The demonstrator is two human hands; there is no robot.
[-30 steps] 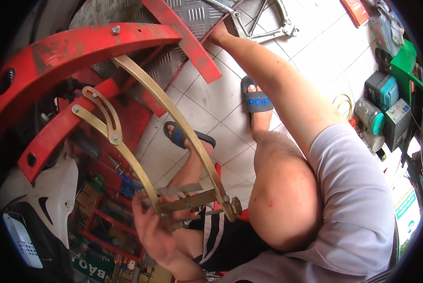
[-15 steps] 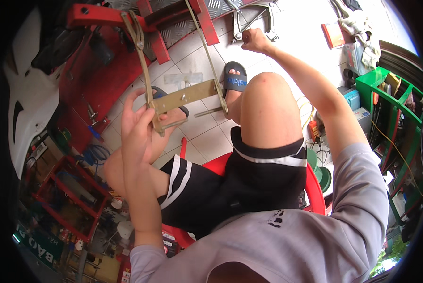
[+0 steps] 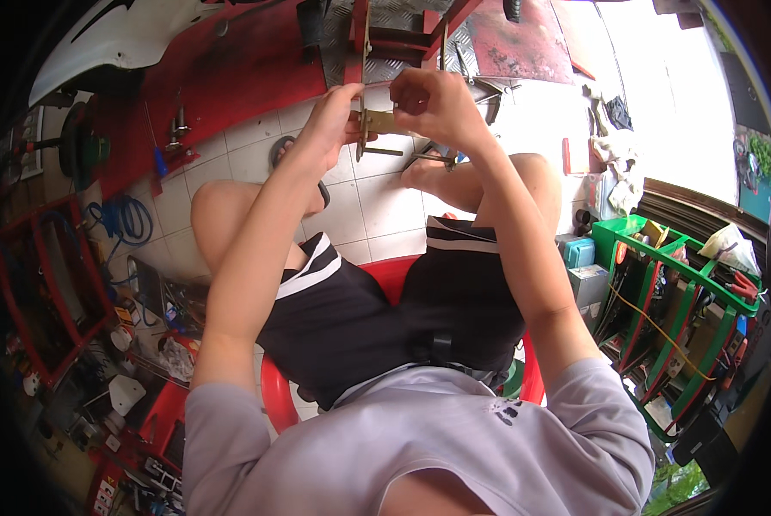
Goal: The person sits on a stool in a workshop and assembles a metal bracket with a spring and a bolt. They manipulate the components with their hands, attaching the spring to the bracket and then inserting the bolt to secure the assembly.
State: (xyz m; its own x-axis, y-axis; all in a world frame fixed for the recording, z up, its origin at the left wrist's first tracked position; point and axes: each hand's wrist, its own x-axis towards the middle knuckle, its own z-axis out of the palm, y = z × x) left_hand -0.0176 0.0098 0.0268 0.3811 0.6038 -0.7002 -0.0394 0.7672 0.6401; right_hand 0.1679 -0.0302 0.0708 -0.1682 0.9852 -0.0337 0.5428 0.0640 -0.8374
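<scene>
A brassy metal bracket frame (image 3: pixel 387 121) with two long arms and short rods stands up in front of me, above the floor between my feet. My left hand (image 3: pixel 334 127) grips its left side, fingers wrapped around the edge of the cross plate. Close to the plate's right part, my right hand (image 3: pixel 440 107) is closed with its fingers curled. Whatever lies inside those fingers, if anything, is hidden. The right hand covers part of the bracket's right arm.
I sit on a red plastic chair (image 3: pixel 280 397). Ahead stands a red metal platform (image 3: pixel 256 73) with a tread-plate strip. Blue hose (image 3: pixel 126 222) and a red rack (image 3: pixel 52 279) lie left. A green tool rack (image 3: pixel 652 249) stands right, with a white vehicle panel (image 3: pixel 136 39) at far left.
My right hand has come in from the far right to the bracket's right side. The bracket and left hand now sit farther ahead, and the view has turned.
</scene>
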